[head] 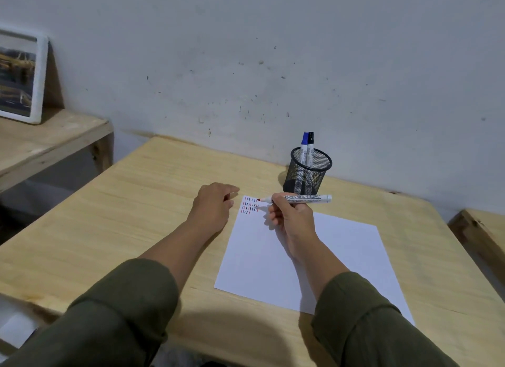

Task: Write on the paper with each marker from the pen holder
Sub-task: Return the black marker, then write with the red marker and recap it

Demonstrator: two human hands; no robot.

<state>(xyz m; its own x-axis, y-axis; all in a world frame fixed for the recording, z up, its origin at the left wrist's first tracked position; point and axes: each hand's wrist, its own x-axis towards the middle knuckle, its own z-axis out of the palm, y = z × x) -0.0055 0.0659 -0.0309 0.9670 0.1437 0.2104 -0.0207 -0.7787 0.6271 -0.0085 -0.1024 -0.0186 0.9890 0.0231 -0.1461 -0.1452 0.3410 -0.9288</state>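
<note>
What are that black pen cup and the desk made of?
The pen holder looks like black wire mesh, probably metal: the markers show through its wall. The table looks like pale, unpainted wood, maybe plywood, with visible grain and a matte surface.

The pen holder (307,172) stands on the table (136,202) just behind the paper (328,257).

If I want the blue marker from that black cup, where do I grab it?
Pinch the blue marker by its capped top, coming straight down from above. It stands nearly upright in the mesh pen holder, so only the top pokes out over the rim. The black marker stands right beside it, so probably pinch front to back and lift straight up.
</note>
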